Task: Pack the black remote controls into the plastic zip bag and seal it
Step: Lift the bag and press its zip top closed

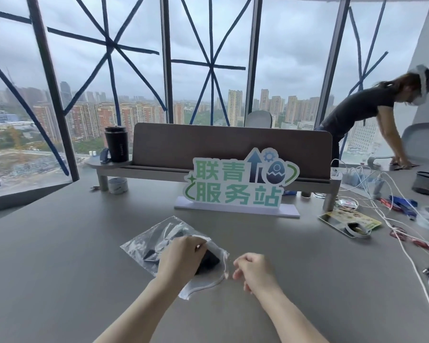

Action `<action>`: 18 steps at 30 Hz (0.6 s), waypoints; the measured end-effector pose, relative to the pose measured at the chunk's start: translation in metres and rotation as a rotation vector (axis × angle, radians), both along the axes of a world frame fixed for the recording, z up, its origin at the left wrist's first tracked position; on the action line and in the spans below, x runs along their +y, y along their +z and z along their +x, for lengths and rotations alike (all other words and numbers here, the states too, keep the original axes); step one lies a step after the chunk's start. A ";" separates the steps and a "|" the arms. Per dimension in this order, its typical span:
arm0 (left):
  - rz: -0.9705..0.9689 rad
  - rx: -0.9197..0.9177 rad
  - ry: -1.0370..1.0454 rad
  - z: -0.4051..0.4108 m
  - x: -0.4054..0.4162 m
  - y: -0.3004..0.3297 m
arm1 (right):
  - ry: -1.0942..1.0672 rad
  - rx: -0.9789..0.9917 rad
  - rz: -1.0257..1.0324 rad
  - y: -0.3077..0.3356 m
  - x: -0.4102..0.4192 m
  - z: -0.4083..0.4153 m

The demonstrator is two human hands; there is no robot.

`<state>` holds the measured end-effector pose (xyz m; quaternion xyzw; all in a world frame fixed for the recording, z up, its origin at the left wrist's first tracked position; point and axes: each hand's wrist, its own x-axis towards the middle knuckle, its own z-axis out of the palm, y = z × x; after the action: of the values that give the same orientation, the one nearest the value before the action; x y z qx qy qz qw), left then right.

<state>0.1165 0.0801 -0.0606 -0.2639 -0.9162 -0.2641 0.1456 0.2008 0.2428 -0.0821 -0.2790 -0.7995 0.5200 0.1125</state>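
Observation:
A clear plastic zip bag (pixel 144 246) lies flat on the grey table (pixel 60 268), its mouth turned to the right. Black remote controls (pixel 209 260) show inside it, partly hidden by my hand. My left hand (pixel 181 258) rests on the bag near its mouth, fingers pinching the upper edge of the opening. My right hand (pixel 254 272) hovers just right of the bag's mouth with fingers curled; whether it touches the bag's edge is unclear.
A green-lettered sign (pixel 240 184) stands behind the bag. A desk riser (pixel 228 149) holds a black tumbler (pixel 116 144). White cables (pixel 386 219), lanyards and a card clutter the right side. Another person (pixel 367 112) leans over the far right table.

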 end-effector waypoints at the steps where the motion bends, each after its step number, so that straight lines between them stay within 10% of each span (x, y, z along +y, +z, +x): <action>1: -0.014 -0.026 -0.008 0.001 0.000 0.000 | -0.044 0.019 0.094 -0.003 0.007 0.000; 6: -0.153 -0.136 -0.055 0.015 -0.003 -0.009 | 0.200 -0.028 0.145 -0.007 -0.002 -0.025; 12: -0.462 -0.214 0.071 0.032 -0.037 -0.015 | 0.002 0.090 0.305 -0.002 0.000 -0.040; 18: 0.276 -0.457 0.129 -0.002 -0.063 0.066 | -0.003 0.285 0.157 0.078 -0.002 -0.015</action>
<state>0.1146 0.0171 0.0052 -0.1162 -0.8955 -0.4293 -0.0140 0.1854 0.2406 -0.0042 -0.1941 -0.8131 0.4901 0.2469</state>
